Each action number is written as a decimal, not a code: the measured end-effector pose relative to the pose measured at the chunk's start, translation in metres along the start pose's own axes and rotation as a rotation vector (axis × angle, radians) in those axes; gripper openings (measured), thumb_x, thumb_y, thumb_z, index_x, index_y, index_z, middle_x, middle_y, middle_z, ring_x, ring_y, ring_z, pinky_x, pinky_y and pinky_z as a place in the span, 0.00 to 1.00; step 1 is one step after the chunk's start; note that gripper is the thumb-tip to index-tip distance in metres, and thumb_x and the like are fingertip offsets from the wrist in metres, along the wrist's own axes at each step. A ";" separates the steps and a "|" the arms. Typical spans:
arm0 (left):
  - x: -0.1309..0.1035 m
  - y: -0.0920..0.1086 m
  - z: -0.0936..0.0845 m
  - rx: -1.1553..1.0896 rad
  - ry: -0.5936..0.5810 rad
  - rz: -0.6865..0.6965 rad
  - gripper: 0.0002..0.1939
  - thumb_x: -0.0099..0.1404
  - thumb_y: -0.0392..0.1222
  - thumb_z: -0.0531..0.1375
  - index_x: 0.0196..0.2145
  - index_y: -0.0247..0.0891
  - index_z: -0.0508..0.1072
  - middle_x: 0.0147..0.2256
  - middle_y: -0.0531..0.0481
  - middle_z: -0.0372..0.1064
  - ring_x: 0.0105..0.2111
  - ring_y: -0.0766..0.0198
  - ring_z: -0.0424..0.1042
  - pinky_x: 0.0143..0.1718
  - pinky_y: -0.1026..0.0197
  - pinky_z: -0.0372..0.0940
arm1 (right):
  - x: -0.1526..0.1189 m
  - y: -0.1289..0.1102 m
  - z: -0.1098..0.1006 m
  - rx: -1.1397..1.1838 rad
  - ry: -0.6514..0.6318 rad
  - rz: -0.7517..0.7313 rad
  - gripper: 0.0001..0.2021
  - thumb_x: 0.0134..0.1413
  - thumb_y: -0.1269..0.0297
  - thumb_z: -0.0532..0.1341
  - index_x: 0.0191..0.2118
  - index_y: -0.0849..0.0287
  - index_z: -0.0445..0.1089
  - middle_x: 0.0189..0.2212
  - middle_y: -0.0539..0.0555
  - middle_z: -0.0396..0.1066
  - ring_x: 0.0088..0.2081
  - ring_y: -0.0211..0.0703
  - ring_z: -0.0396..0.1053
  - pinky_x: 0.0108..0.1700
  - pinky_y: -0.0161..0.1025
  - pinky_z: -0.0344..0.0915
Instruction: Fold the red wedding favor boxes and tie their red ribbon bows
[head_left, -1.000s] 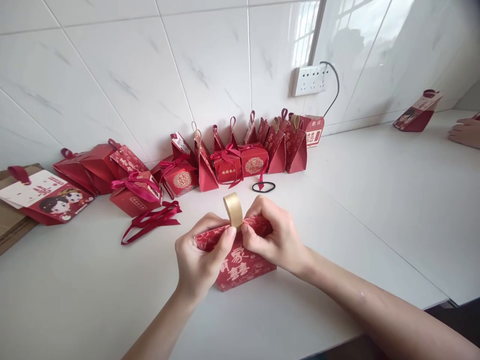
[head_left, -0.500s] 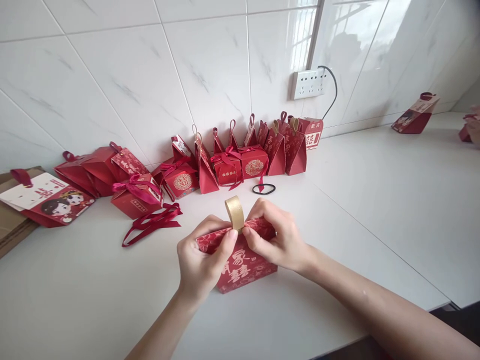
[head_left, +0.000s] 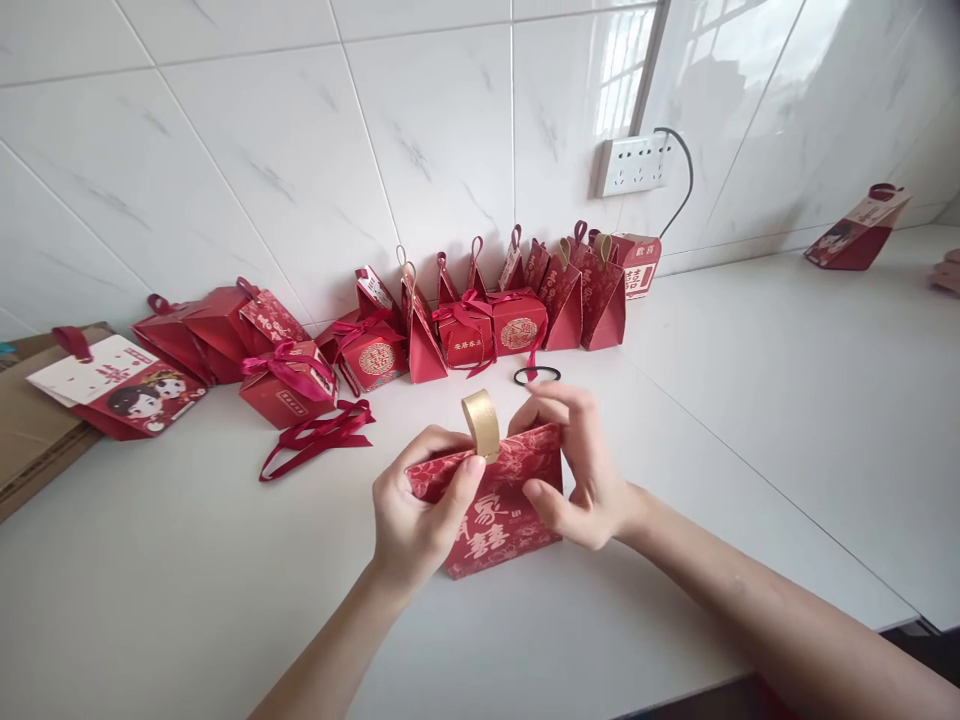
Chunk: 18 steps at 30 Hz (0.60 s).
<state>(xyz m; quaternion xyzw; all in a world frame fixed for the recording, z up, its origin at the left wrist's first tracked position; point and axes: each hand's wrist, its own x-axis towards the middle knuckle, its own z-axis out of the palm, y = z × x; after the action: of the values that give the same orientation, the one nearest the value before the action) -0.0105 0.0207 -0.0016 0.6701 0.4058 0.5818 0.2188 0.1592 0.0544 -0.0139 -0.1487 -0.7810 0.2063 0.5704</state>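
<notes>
A red patterned gift box [head_left: 517, 500] with pale characters on its front stands on the white counter in front of me. From its top edge rises a loop of gold ribbon [head_left: 484, 420]. My left hand [head_left: 424, 510] pinches the top edge beside the loop, thumb in front and fingers behind. At the box's right side is my right hand [head_left: 589, 480], thumb and fingers spread apart; its thumb is near the front face and some fingertips are behind the top corner.
Several red boxes [head_left: 470, 340] line the tiled wall. A red ribbon [head_left: 319, 438] and a black ring [head_left: 537, 376] lie in front of them. Cardboard [head_left: 45, 430] is at the left, a socket strip [head_left: 636, 165] on the wall, another box [head_left: 859, 230] far right.
My right hand has let go of the top edge near the gold loop and moved right, its fingers opening. The left hand keeps its pinch. The whole view has shifted slightly.
</notes>
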 end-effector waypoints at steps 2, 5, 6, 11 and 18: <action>-0.001 -0.004 -0.001 -0.016 0.053 0.015 0.03 0.61 0.39 0.62 0.35 0.41 0.72 0.29 0.57 0.73 0.29 0.72 0.72 0.32 0.74 0.67 | -0.003 0.009 -0.006 0.010 -0.061 0.007 0.37 0.48 0.65 0.58 0.62 0.56 0.40 0.37 0.53 0.62 0.34 0.44 0.64 0.35 0.43 0.65; -0.001 -0.010 -0.003 -0.056 0.112 -0.005 0.08 0.61 0.41 0.63 0.39 0.41 0.71 0.32 0.54 0.73 0.33 0.69 0.74 0.35 0.71 0.68 | -0.007 0.023 -0.015 -0.065 -0.312 0.100 0.35 0.45 0.61 0.61 0.59 0.58 0.50 0.38 0.55 0.66 0.35 0.48 0.68 0.36 0.44 0.67; -0.001 -0.013 -0.003 -0.085 0.119 -0.028 0.09 0.62 0.43 0.63 0.40 0.41 0.70 0.33 0.53 0.73 0.34 0.68 0.74 0.35 0.70 0.68 | -0.008 0.027 -0.018 -0.087 -0.380 0.147 0.30 0.44 0.61 0.61 0.55 0.58 0.56 0.37 0.55 0.68 0.35 0.48 0.69 0.36 0.44 0.67; 0.002 -0.038 0.000 -0.330 0.168 -0.114 0.23 0.64 0.57 0.56 0.51 0.42 0.63 0.48 0.44 0.70 0.47 0.55 0.72 0.47 0.54 0.68 | -0.007 0.033 -0.016 -0.026 -0.267 0.499 0.15 0.49 0.57 0.62 0.41 0.59 0.65 0.38 0.56 0.73 0.36 0.48 0.72 0.38 0.42 0.69; 0.000 -0.046 0.007 -0.334 0.082 -0.316 0.38 0.59 0.65 0.57 0.60 0.43 0.54 0.64 0.39 0.50 0.65 0.47 0.50 0.64 0.44 0.52 | 0.000 0.038 -0.005 0.670 0.236 1.128 0.15 0.56 0.55 0.62 0.45 0.58 0.66 0.41 0.56 0.74 0.38 0.44 0.74 0.38 0.38 0.72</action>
<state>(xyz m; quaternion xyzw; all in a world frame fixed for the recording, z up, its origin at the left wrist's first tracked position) -0.0172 0.0487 -0.0382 0.5286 0.4123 0.6260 0.3985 0.1632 0.0880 -0.0307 -0.3707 -0.4096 0.6871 0.4720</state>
